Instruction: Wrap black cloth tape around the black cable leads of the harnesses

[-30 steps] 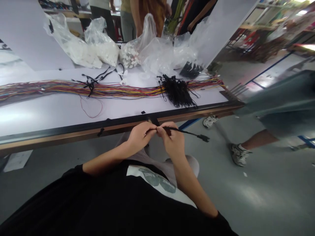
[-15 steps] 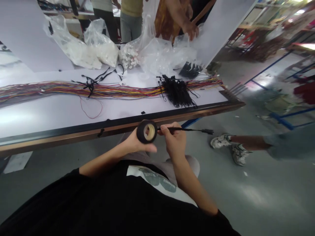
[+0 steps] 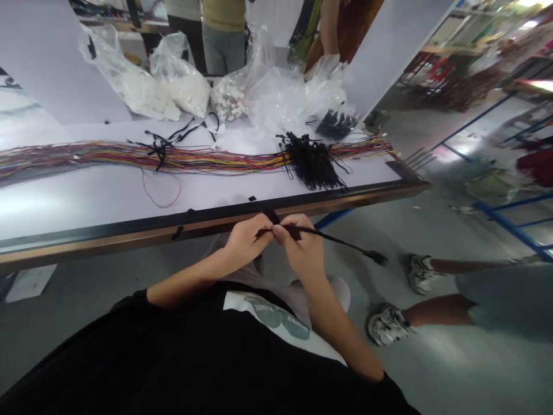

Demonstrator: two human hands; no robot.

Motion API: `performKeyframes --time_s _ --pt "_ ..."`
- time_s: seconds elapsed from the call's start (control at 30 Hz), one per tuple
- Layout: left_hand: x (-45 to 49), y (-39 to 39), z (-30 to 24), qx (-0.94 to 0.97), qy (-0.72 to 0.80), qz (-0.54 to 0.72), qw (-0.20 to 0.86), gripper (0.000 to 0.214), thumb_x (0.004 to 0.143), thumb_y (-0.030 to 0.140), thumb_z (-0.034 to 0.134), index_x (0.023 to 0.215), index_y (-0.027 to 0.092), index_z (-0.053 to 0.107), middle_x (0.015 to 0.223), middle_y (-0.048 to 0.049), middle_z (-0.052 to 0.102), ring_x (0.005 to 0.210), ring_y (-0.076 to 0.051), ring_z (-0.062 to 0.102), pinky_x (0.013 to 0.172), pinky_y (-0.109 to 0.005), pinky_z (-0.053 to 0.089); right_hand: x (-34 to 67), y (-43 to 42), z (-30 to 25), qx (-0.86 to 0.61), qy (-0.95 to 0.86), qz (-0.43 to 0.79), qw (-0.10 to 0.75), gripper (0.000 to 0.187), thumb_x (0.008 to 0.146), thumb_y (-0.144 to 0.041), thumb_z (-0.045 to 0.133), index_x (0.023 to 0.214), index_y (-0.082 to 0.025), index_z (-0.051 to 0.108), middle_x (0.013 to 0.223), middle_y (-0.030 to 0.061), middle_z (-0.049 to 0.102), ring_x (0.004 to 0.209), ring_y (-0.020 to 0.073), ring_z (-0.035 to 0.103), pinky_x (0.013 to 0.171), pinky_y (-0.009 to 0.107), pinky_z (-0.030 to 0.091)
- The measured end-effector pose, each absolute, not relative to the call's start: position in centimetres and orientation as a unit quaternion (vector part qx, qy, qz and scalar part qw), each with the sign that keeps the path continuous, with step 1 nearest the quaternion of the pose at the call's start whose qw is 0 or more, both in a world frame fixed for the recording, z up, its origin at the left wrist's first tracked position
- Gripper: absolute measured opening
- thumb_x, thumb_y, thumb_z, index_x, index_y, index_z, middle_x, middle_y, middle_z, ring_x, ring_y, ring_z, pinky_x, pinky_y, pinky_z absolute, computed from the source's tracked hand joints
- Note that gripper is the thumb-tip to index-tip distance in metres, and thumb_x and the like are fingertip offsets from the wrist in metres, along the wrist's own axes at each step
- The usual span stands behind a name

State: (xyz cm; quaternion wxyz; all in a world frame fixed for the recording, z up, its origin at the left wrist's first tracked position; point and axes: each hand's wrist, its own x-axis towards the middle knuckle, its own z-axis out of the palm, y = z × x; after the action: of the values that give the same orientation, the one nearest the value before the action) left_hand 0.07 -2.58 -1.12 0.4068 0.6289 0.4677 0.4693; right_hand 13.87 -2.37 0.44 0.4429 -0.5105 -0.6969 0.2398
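Note:
My left hand [image 3: 247, 241] is closed, its thumb and fingertips pinching a dark end of a black cable [image 3: 334, 239]. Right against it, my right hand [image 3: 305, 245] grips the same cable, which runs out to the right and ends in a small black connector [image 3: 375, 257]. Between and just beyond the fingertips shows a black piece of tape [image 3: 271, 215]; whether it is the edge of the roll or a strip, I cannot tell. Both hands are held in front of the table edge, above my lap.
A long bundle of coloured wires [image 3: 233, 160] crosses the table [image 3: 108, 199]. On it lies a pile of black cables [image 3: 313, 161], with a few more black cables [image 3: 159, 148] to the left. Plastic bags [image 3: 190, 95] line the back. A person's legs [image 3: 449, 317] are at right.
The tape roll, earlier facing me in my left hand, has turned mostly out of sight. My left fingers have closed beside my right ones. The cable's connector has dropped slightly; the person at right has stepped.

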Motion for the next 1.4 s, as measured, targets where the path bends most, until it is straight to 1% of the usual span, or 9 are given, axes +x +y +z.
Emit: performKeyframes --time_s 0.13,0.37,0.53,0.67,0.73,0.87,0.97,1.2,1.4 --pt "0.0 -2.3 -0.3 0.483 0.416 0.495 0.59 0.03 0.067 0.027 0.065 0.087 0.018 0.046 0.063 0.004 0.056 0.054 -0.009 0.054 0.054 -0.022 0.044 13.9 -2.5 -0.1 -0.512 -0.702 0.168 0.465 0.015 0.079 -0.035 0.056 0.072 -0.023 0.052 0.077 0.0008 0.065 0.072 0.0163 0.059 0.067 0.03 0.046" --pt "-1.5 -1.6 0.2 0.334 0.338 0.37 0.798 0.034 0.069 0.048 0.064 0.072 0.017 0.049 0.054 0.0039 0.044 0.043 -0.005 0.039 0.039 -0.018 0.03 13.7 -3.2 0.1 -0.493 -0.719 0.172 0.458 0.017 0.079 -0.032 0.056 0.065 -0.023 0.054 0.076 0.0008 0.069 0.07 0.0161 0.062 0.066 0.031 0.047" --pt "-1.2 -2.6 -0.4 0.449 0.355 0.426 0.7 0.04 0.07 0.055 0.06 0.079 0.016 0.053 0.068 -0.0011 0.051 0.063 -0.011 0.051 0.057 -0.025 0.045 13.9 -2.9 -0.5 -0.516 -0.652 0.252 0.495 0.018 0.074 -0.029 0.06 0.06 -0.022 0.052 0.069 -0.0003 0.066 0.068 0.0156 0.061 0.066 0.031 0.047" --pt "-1.4 -3.0 -0.9 0.577 0.345 0.429 0.604 0.065 0.039 0.044 0.084 0.091 0.017 0.057 0.097 -0.006 0.055 0.092 -0.02 0.053 0.082 -0.033 0.046 14.6 -2.1 -0.9 -0.571 -0.581 0.294 0.499 0.02 0.072 -0.033 0.061 0.059 -0.021 0.053 0.063 -0.0017 0.061 0.063 0.0155 0.058 0.064 0.031 0.045" --pt "-1.7 -2.9 -1.1 0.666 0.318 0.39 0.551 0.064 0.038 0.041 0.085 0.092 0.018 0.059 0.105 -0.0072 0.054 0.098 -0.022 0.051 0.087 -0.035 0.044 15.0 -1.9 -0.6 -0.595 -0.596 0.287 0.457 0.018 0.07 -0.032 0.062 0.058 -0.02 0.055 0.061 -0.0018 0.061 0.063 0.0154 0.057 0.064 0.031 0.043" --pt "-1.6 -2.3 -1.3 0.684 0.381 0.368 0.502 0.025 0.071 0.038 0.064 0.081 0.018 0.055 0.083 -0.0024 0.055 0.074 -0.014 0.052 0.07 -0.028 0.044 15.3 -2.0 0.3 -0.529 -0.665 0.32 0.419 0.018 0.069 -0.03 0.064 0.057 -0.02 0.055 0.065 -0.0011 0.063 0.065 0.0156 0.058 0.066 0.031 0.043" --pt "-1.0 -1.6 -1.2 0.683 0.438 0.364 0.457 0.016 0.072 0.03 0.062 0.073 0.017 0.053 0.071 0.0018 0.053 0.063 -0.01 0.048 0.061 -0.023 0.039 14.8 -2.1 0.6 -0.493 -0.693 0.297 0.436 0.021 0.068 -0.031 0.065 0.054 -0.021 0.053 0.065 -0.0008 0.062 0.067 0.0159 0.058 0.068 0.032 0.044" --pt "-0.8 -0.5 -0.8 0.736 0.469 0.346 0.344 0.016 0.075 0.021 0.057 0.061 0.018 0.051 0.064 0.0017 0.054 0.064 -0.013 0.049 0.064 -0.024 0.037 13.5 -2.1 -0.4 -0.559 -0.598 0.317 0.479 0.018 0.073 -0.037 0.059 0.065 -0.02 0.055 0.062 -0.0025 0.059 0.059 0.0134 0.054 0.06 0.028 0.044" --pt "-1.0 -0.1 -1.0 0.692 0.516 0.359 0.354 0.026 0.075 0.021 0.054 0.052 0.017 0.042 0.054 0.0042 0.045 0.056 -0.01 0.043 0.056 -0.022 0.032 14.0 -1.4 -0.4 -0.545 -0.75 0.25 0.28 0.024 0.078 -0.032 0.054 0.097 -0.019 0.058 0.095 0.0066 0.065 0.08 0.0184 0.061 0.07 0.031 0.046"
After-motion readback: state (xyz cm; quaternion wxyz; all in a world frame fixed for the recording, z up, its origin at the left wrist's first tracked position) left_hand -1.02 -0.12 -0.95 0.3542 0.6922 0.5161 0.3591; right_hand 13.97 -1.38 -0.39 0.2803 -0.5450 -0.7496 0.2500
